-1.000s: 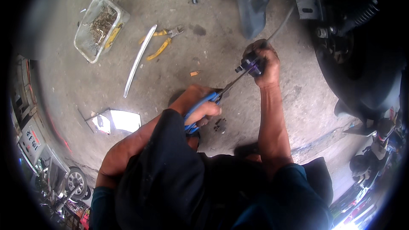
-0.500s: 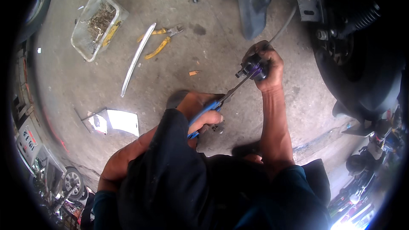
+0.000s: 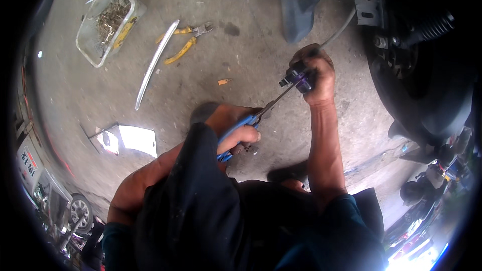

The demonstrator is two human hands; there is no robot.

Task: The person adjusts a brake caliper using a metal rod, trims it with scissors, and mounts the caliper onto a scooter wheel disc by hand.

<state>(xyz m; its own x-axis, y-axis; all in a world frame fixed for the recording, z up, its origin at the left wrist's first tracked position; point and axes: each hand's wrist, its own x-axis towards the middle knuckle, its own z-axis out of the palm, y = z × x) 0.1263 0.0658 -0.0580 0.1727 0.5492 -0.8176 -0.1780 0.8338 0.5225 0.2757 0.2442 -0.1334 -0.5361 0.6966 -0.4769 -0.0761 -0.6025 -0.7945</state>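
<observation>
My left hand (image 3: 245, 136) is closed round the blue handles of long-nose pliers (image 3: 236, 127). Their long, thin jaws slant up to the right and reach a small black part with purple on it (image 3: 303, 81). That part sits in my right hand (image 3: 325, 81), whose fingers are wrapped round it and hide much of its shape. Whether the jaw tips grip the part or only touch it, I cannot tell. From behind the right hand a grey cable (image 3: 343, 28) runs up towards the dark vehicle.
Yellow-handled cutting pliers (image 3: 188, 45), a pale curved strip (image 3: 156, 65) and a small orange piece (image 3: 224, 82) lie on the concrete. A tub of small metal bits (image 3: 91, 45) is at the far left. A grey panel (image 3: 299, 12) lies ahead. At right stands a wheel (image 3: 427, 90).
The whole view has shifted a little, so floor things at the left sit further left and higher. Both hands keep their holds, with the pliers still up against the black part.
</observation>
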